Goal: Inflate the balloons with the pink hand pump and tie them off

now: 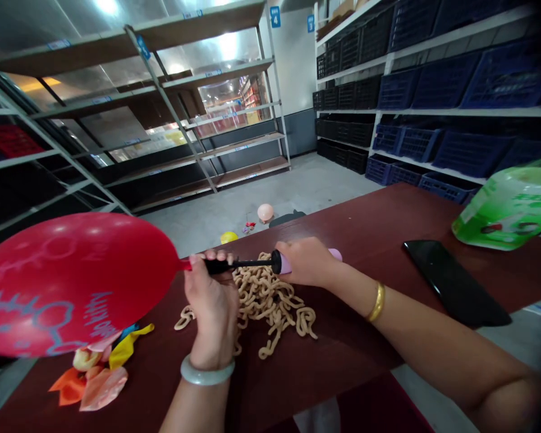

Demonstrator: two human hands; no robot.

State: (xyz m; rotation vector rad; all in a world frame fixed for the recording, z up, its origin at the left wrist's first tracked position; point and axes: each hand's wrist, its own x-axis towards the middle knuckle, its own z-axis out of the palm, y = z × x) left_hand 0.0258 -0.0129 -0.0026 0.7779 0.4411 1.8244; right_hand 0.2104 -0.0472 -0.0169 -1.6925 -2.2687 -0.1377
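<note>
A large red balloon (117, 270) with blue printing fills the left side, its neck fitted over the tip of a hand pump (252, 263). My left hand (210, 294) is closed around the pump's black nozzle end, with fingertips by the balloon's neck. My right hand (309, 263) grips the pump's purple body, and a thin black rod shows between the two hands. Below them a heap of tan twisted rope-like strands (270, 307) lies on the dark red table (342, 349). Several uninflated balloons (103, 364) in orange, pink and yellow lie at the left.
A black phone-like slab (451, 279) and a green-and-white plastic pouch (505, 207) are on the table's right. Beyond its far edge, a pale balloon (265, 212) and a yellow balloon (229, 237) rest on the floor. Shelves with blue crates (473, 147) stand behind.
</note>
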